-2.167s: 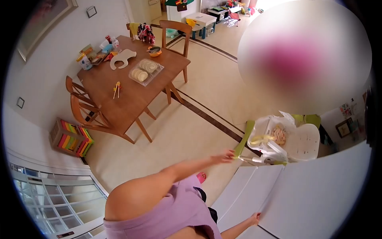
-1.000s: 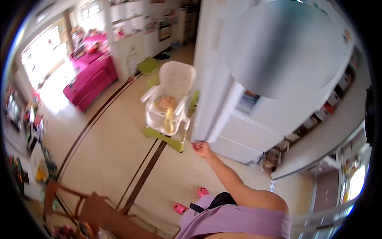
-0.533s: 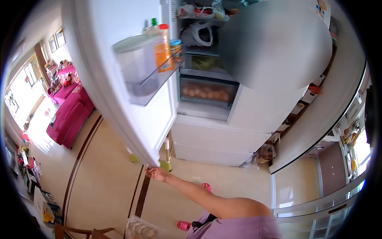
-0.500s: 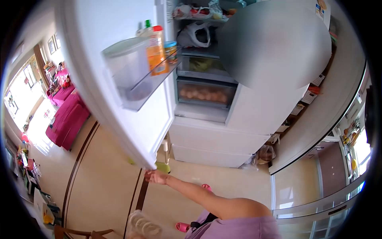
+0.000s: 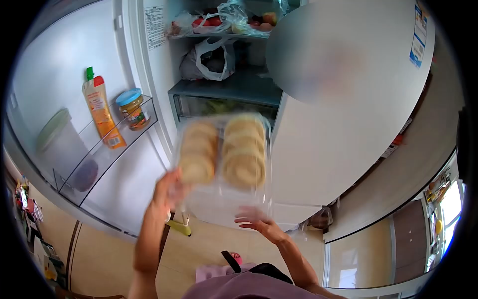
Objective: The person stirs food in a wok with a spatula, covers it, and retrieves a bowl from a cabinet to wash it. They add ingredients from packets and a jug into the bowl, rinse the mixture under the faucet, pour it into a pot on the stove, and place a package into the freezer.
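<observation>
A clear plastic tray holds two columns of round, pale yellow pastries, tilted up before the open fridge. My left hand grips the tray's lower left edge. Just below the tray's lower right corner is my right hand, its fingers spread and slightly blurred, with nothing in it. Behind the tray lies a dark fridge shelf. A white plastic bag stands on that shelf, and bags of fruit lie on the one above.
At the left the open fridge door carries an orange pouch, a blue-lidded jar and a tall container in its rack. The closed fridge door is at the right. A green-based item stands on the floor.
The view has moved closer to the fridge. The tray has risen from the bottom of the view to the shelves. One hand no longer touches the door's edge, and the door appears opened wider.
</observation>
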`<state>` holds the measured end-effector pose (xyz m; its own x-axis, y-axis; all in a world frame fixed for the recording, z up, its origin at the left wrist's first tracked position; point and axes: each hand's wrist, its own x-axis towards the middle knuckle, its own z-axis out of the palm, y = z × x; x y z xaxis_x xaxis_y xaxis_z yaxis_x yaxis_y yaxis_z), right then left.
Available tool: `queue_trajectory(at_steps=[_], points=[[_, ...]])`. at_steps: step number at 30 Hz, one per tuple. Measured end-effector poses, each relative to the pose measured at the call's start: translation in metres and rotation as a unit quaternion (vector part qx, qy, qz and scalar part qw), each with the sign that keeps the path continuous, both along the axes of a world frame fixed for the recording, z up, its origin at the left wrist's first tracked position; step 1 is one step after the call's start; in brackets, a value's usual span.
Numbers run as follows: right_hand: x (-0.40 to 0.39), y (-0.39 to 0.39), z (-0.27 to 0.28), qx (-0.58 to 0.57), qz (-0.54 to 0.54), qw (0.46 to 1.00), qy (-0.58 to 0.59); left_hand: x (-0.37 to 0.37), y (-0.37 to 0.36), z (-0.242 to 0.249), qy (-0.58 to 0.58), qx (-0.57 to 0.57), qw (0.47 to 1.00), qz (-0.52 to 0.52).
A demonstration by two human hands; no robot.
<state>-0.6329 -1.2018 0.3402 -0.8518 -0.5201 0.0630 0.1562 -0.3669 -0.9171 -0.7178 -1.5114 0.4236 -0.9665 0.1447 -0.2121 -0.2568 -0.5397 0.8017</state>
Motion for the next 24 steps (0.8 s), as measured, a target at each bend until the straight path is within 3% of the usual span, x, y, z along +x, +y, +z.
queue_trajectory(at_steps=[2,4,8,11,13,14,15,17,18,19,21,23,24], points=[[-0.002,0.007,-0.003,-0.009,-0.021,0.999,-0.028,-0.049,0.021,0.064,0.061,-0.086,0.994,0.010],[0.003,0.013,-0.015,-0.042,-0.041,0.996,-0.072,-0.095,0.026,0.095,0.105,-0.138,0.985,-0.005],[0.011,0.010,-0.023,-0.045,-0.070,0.991,-0.101,-0.144,0.024,0.109,0.145,-0.123,0.982,-0.006],[-0.010,0.014,-0.023,-0.029,-0.136,0.989,-0.042,-0.148,0.004,0.075,0.119,-0.086,0.989,0.012],[-0.039,0.021,-0.039,0.170,-0.209,0.960,0.072,-0.121,-0.004,0.044,0.088,-0.022,0.996,0.025],[-0.048,0.024,-0.028,0.326,-0.242,0.895,0.187,-0.103,-0.009,0.030,0.061,0.008,0.998,0.014],[-0.061,0.025,-0.018,0.470,-0.252,0.792,0.296,-0.078,-0.018,0.022,0.018,0.038,0.999,-0.026],[-0.082,0.028,-0.033,0.479,-0.169,0.801,0.317,-0.034,-0.027,-0.011,-0.040,0.059,0.997,0.017],[-0.104,0.029,-0.052,0.480,-0.068,0.845,0.225,-0.003,-0.040,-0.035,-0.073,0.053,0.996,0.024],[-0.107,0.029,-0.083,0.468,0.033,0.874,0.123,0.034,-0.057,-0.059,-0.099,0.006,0.990,0.099],[-0.104,0.020,-0.176,0.419,0.080,0.903,-0.055,0.096,-0.109,-0.105,-0.146,-0.020,0.977,0.153],[-0.096,0.016,-0.282,0.546,-0.025,0.832,0.094,0.148,-0.131,-0.129,-0.183,-0.031,0.959,0.213],[-0.097,0.014,-0.310,0.543,-0.018,0.835,0.086,0.170,-0.125,-0.119,-0.179,-0.019,0.960,0.213]])
